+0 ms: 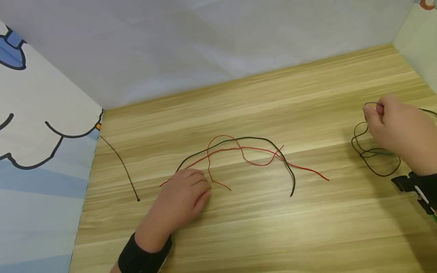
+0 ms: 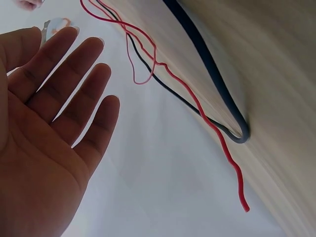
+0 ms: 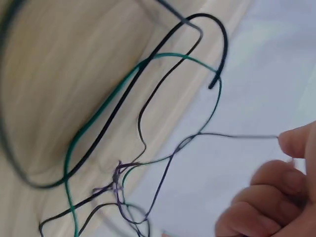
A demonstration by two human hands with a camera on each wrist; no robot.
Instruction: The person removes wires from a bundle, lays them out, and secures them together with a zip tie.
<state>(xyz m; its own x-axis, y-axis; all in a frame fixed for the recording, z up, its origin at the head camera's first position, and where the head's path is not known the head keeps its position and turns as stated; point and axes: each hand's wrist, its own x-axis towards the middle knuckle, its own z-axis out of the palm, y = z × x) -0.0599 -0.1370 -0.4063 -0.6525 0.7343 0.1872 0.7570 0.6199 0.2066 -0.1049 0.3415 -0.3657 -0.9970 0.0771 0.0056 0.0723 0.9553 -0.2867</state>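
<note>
My left hand (image 1: 184, 195) is over the wooden table beside the near-left ends of a black wire (image 1: 252, 138) and a red wire (image 1: 308, 169). Its fingers are relaxed and hold nothing in the left wrist view. A thinner, curly red wire (image 1: 223, 135) crosses both. At the right, my right hand (image 1: 404, 132) pinches a thin dark wire (image 3: 242, 136) between thumb and forefinger. That wire leads into a loose tangle (image 1: 362, 154) of wires below the hand. The right wrist view shows green wire (image 3: 101, 106), black wire (image 3: 116, 109) and purplish strands in it.
A single dark wire (image 1: 123, 163) lies at the far left of the table (image 1: 239, 235). White fabric (image 1: 222, 57) hangs along the back. A cartoon-printed panel (image 1: 44, 113) borders the left side and another pale panel (image 1: 416, 45) the right.
</note>
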